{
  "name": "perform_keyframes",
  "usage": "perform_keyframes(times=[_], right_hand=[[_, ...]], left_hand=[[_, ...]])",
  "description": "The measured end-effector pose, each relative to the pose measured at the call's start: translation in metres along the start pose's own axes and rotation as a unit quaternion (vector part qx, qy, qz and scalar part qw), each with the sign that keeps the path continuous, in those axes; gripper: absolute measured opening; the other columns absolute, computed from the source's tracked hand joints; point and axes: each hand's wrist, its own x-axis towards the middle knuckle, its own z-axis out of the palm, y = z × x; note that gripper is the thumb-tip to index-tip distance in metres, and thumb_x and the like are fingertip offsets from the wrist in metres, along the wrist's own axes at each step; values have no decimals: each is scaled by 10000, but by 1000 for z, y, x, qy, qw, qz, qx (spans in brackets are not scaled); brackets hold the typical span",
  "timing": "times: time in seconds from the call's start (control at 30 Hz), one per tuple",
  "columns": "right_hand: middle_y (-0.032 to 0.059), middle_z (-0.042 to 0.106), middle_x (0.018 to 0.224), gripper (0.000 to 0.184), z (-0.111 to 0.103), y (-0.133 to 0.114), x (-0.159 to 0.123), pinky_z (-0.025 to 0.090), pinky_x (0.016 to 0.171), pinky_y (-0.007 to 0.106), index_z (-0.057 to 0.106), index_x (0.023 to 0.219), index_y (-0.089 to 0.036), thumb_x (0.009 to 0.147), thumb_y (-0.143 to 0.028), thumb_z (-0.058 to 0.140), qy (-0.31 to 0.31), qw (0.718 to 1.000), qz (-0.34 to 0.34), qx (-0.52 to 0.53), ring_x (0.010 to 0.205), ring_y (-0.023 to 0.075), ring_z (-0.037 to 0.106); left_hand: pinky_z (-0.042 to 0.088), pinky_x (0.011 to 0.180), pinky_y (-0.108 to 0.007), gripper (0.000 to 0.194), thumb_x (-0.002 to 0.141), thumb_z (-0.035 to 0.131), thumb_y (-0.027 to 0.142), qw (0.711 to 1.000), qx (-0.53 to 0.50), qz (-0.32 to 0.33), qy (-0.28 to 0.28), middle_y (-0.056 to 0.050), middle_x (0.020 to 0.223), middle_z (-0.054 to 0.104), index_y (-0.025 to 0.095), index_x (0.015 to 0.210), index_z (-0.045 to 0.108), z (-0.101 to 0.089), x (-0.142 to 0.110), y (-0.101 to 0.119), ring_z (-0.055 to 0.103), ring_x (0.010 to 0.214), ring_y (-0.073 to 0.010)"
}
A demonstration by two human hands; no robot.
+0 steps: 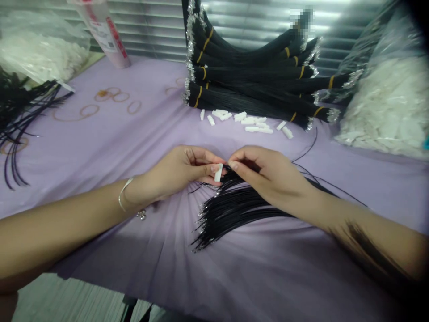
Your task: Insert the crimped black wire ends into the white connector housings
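Observation:
Between the thumb and fingers of my left hand [197, 166] is a small white connector housing [218, 172], held tilted upright. My right hand [258, 167] is closed in a pinch right beside it, on a thin black wire [227, 167] whose end is hidden at the fingertips. Below both hands a loose fan of black wires [241, 205] with silvery metal tips lies on the purple cloth, partly under my right hand. Several white connector housings [248, 120] are scattered on the cloth beyond my hands.
Bundles of black wires [248, 85], tied with yellow bands, are stacked at the back. Clear bags of white parts stand right [389, 107] and left [40, 49]. A pink-and-white cup [105, 38], rubber bands [110, 95] and more black wires [20, 112] sit on the left.

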Motion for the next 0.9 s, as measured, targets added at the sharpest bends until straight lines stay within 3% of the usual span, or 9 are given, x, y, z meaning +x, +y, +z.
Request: perform_keyframes(times=[0.1,0.2,0.3,0.53,0.7,0.9], right_hand=[[60,587,884,108,-11,-3,-3,430,749,288,594,882,-158,831,-208,514,19,994,-92,-51,831,159,535],[57,573,885,99,-13,-3,-7,440,717,273,597,884,-164,831,-198,520,-49,983,-159,-74,803,150,532],[71,570,912,133,-3,0,-8,439,713,273,596,933,-145,835,-182,513,-39,976,-186,-102,809,155,524],[56,570,815,135,8,0,-5,422,677,273,576,822,-144,850,-153,445,-4,984,-150,-98,752,147,514],[-11,559,652,70,1,0,-7,367,547,231,558,755,-185,805,-171,511,31,995,-42,-82,572,101,485],[-24,559,599,59,6,2,-3,344,529,235,593,704,-189,747,-173,557,39,997,2,-62,516,91,459]], left_hand=[[548,752,-178,171,758,658,211,1000,-14,4,-5,-23,824,685,121,904,651,-2,1,1,652,757,-77],[537,748,-164,170,769,646,201,1000,-29,4,-8,-19,808,679,121,919,637,-3,1,2,648,739,-68],[533,738,-165,167,765,649,190,999,-37,4,-6,-21,796,677,118,915,636,-3,1,2,644,723,-67],[537,765,-189,175,776,636,199,1000,-18,4,-7,-39,848,679,114,929,635,-1,1,3,650,764,-85],[538,750,-167,153,786,626,209,1000,-5,16,-17,-31,831,673,111,903,641,-1,0,3,647,770,-81],[541,732,-168,167,782,631,210,1000,7,8,-8,-39,829,677,111,915,648,-2,1,2,650,754,-87]])
